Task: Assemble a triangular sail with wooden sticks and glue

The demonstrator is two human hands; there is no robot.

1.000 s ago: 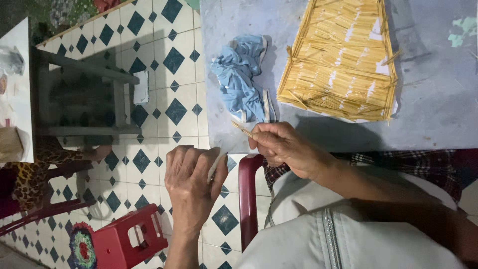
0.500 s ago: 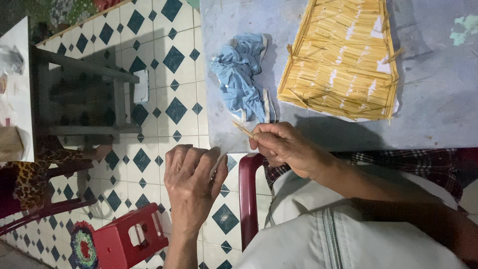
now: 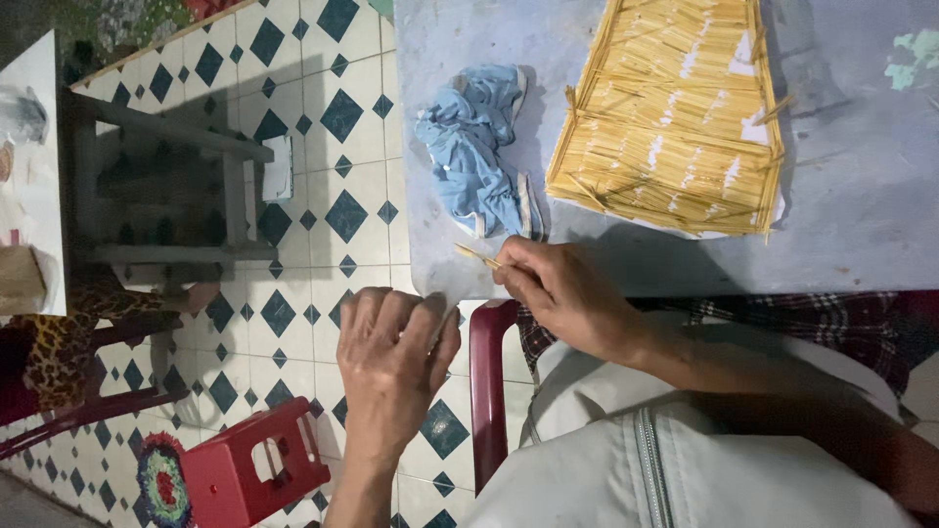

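left hand (image 3: 391,352) slightly lower now — one stick (image 3: 477,256), one cloth (image 3: 476,152)

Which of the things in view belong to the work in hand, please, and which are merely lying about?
In hand: thin stick in the right hand; left hand alongside; stick-built panel on the grey table.
Lying about: blue cloth; red stool; grey bench.

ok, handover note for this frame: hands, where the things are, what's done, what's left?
Right hand: pinches a thin bamboo stick at the grey table's edge.
Left hand: fingers curled beside the table edge, over the tiled floor; what it holds cannot be seen.
Stick panel: flat on the table, many sticks laid side by side with cross sticks.
Blue cloth: crumpled beside the panel.
Left: the held stick is not on the panel.
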